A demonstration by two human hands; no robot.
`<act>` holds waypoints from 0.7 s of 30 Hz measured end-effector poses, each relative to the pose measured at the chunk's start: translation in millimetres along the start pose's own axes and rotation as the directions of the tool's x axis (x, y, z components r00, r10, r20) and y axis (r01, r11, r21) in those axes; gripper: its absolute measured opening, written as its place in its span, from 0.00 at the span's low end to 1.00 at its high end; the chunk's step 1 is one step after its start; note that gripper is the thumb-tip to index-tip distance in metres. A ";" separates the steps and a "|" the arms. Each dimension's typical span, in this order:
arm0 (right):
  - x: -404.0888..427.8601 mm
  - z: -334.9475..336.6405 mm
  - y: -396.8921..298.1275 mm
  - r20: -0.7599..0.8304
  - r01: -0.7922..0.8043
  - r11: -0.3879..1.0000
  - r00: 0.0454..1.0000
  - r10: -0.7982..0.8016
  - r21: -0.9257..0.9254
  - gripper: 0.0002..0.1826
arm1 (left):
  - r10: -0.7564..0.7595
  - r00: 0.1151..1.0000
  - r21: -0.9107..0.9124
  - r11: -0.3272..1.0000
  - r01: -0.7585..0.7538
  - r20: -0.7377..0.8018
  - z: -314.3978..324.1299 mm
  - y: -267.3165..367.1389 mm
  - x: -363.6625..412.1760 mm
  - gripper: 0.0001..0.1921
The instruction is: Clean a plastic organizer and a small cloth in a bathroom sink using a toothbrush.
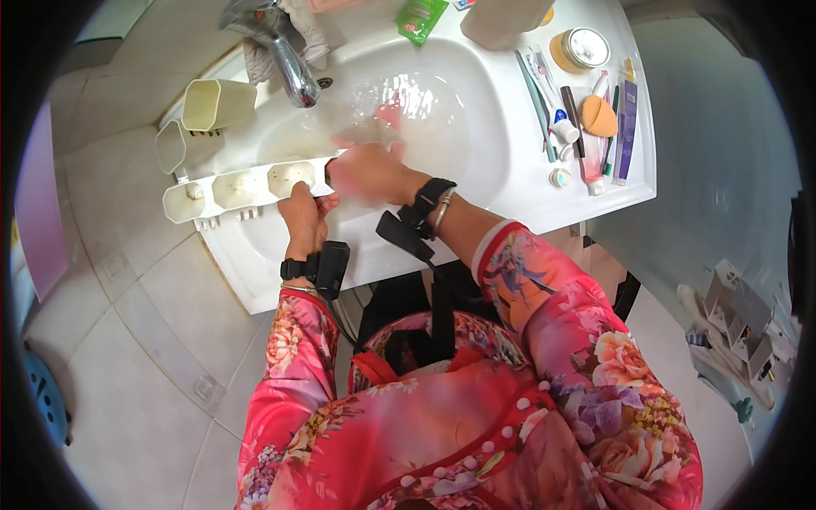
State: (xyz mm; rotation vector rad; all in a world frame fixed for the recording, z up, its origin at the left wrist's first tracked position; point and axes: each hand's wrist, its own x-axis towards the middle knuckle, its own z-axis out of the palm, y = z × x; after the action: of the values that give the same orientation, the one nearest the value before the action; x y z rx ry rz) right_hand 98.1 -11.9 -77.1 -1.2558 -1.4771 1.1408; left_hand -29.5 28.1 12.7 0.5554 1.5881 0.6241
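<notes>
A white plastic toothbrush holder (261, 171) with several round-cornered compartments lies tilted across the left front of the washbasin (491, 121). Its compartments show dark specks. My left hand (305, 213) grips its front edge, the thumb at the rim of one compartment. At the holder's right end is my right hand (370, 175), blurred, with something pink or red at its fingers; what it holds there is unclear. Beyond it, a pinkish-red cloth (390, 113) lies in the water in the basin, under a chrome faucet (296, 76) that reaches in from the back left.
Two pale plastic cups (220, 105) lie on the basin's left rim. Toothbrushes, toothpaste (563, 124), an orange sponge (599, 116), tubes and a lidded jar (585, 48) crowd the right ledge. A blurred bottle (503, 22) and a green sachet (421, 19) are at the back.
</notes>
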 end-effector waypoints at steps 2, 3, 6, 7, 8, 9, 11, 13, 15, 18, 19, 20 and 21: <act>6.2 -0.7 -5.1 0.063 -0.203 0.975 0.978 0.198 0.086 0.07 | 0.045 0.999 -0.009 0.999 -0.045 0.025 5.4 -0.9 1.0 0.17; 8.9 -2.2 -4.8 0.173 -0.273 0.962 0.947 0.271 -0.013 0.08 | 0.044 0.999 -0.010 0.999 -0.044 0.029 8.1 -1.2 -0.1 0.17; 10.9 -11.2 -19.2 0.300 -0.270 0.952 0.905 0.301 -0.143 0.08 | 0.052 0.999 -0.019 0.998 -0.052 -0.001 4.0 -1.2 -1.3 0.17; 15.2 -18.5 -34.6 0.323 -0.212 0.962 0.911 0.258 -0.170 0.08 | 0.048 0.999 -0.016 0.999 -0.049 -0.019 0.7 -2.5 0.1 0.17; 21.3 -27.7 -49.3 0.322 -0.212 0.962 0.911 0.258 -0.174 0.08 | 0.046 0.999 -0.012 0.999 -0.046 -0.028 0.9 -3.7 1.0 0.17; 26.9 -36.4 -64.5 0.407 -0.270 0.915 0.831 0.379 -0.301 0.08 | 0.044 0.999 -0.013 0.999 -0.045 -0.025 -0.1 -4.9 1.7 0.17; 30.9 -47.0 -83.1 0.466 -0.302 0.850 0.732 0.497 -0.431 0.08 | 0.054 0.998 -0.017 0.998 -0.053 0.024 -0.4 -5.0 4.7 0.17; 23.7 -53.7 -93.7 0.325 -0.246 0.749 0.786 0.526 -0.616 0.07 | 0.042 0.999 -0.002 0.999 -0.042 0.027 1.6 -3.3 3.5 0.17; 14.2 -59.0 -96.7 0.273 -0.219 0.725 0.825 0.495 -0.652 0.07 | 0.030 0.999 0.012 0.999 -0.031 0.027 3.7 -2.0 1.6 0.16; 3.1 -57.2 -96.7 0.221 -0.113 0.696 0.902 0.371 -0.709 0.09 | 0.035 0.999 -0.019 0.999 -0.035 -0.028 6.4 -0.6 -1.3 0.17; 0.3 -55.5 -94.6 0.222 -0.033 0.685 0.934 0.280 -0.728 0.11 | 0.035 0.999 -0.021 0.999 -0.036 -0.013 6.1 -0.2 -1.7 0.17; -1.3 -54.3 -91.8 0.223 -0.032 0.685 0.934 0.281 -0.728 0.11 | 0.036 0.999 -0.022 0.999 -0.036 0.002 5.9 0.0 -2.1 0.17; -1.7 -52.3 -88.6 0.216 -0.020 0.690 0.943 0.253 -0.723 0.11 | 0.038 0.999 -0.023 0.999 -0.038 0.000 4.8 -0.6 -1.3 0.17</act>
State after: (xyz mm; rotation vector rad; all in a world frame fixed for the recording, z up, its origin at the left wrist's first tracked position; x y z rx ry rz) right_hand 131.3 -14.6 20.3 -1.7987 -2.2269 0.8851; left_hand -24.7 27.2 13.0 0.5696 1.5717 0.6694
